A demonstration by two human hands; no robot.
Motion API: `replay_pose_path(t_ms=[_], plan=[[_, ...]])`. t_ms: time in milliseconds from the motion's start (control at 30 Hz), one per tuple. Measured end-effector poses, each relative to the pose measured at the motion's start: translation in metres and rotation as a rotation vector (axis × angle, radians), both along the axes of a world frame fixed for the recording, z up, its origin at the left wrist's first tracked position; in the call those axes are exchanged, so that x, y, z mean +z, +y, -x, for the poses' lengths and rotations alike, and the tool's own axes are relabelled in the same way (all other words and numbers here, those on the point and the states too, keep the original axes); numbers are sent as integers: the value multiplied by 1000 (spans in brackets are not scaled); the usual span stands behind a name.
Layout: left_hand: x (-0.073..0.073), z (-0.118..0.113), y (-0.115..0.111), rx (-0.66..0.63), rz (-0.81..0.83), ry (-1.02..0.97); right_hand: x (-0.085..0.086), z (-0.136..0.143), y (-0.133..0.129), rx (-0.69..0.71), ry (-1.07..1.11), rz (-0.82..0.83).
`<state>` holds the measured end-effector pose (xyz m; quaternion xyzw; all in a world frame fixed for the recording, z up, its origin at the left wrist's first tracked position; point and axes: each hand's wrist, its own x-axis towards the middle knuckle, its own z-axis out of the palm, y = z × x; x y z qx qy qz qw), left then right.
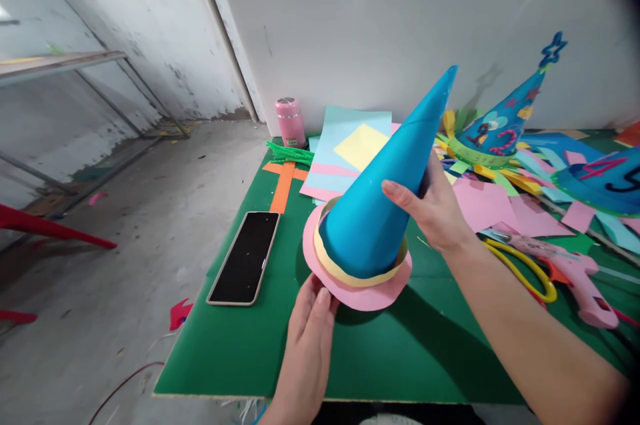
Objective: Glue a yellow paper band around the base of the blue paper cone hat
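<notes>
A tall blue paper cone (373,211) tilts to the right above the green table (210,351). Around its base sits a pale yellow band (350,276) with a pink paper brim (370,298). My right hand (435,208) wraps round the cone's right side, its thumb lying on the front and its other fingers behind. With thumb and fingers together, my left hand (313,318) grips the brim's lower left edge; some of its fingertips are hidden under the brim.
A phone (243,258) lies at the left. Behind are a pink bottle (290,122), green pipe cleaners (290,153) and paper sheets (357,118). At right are yellow-handled scissors (523,271), a pink glue gun (575,271), paper scraps and a decorated hat (500,125).
</notes>
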<state>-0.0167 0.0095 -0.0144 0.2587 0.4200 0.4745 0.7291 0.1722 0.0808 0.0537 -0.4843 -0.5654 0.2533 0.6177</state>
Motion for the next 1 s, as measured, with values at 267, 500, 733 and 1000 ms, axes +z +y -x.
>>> replay_pose_path(t_ms=[267,500,733,1000], plan=[[16,-17,13,-98,113,-635,2,13,-8,52,-5,-39],[20,-19,11,-82,145,-737,-1,16,-9,55,-35,-1],[8,-18,17,-48,209,-679,-8,18,-5,86,-62,50],[1,-15,18,-49,210,-648,-23,32,-47,-307,-409,-120]])
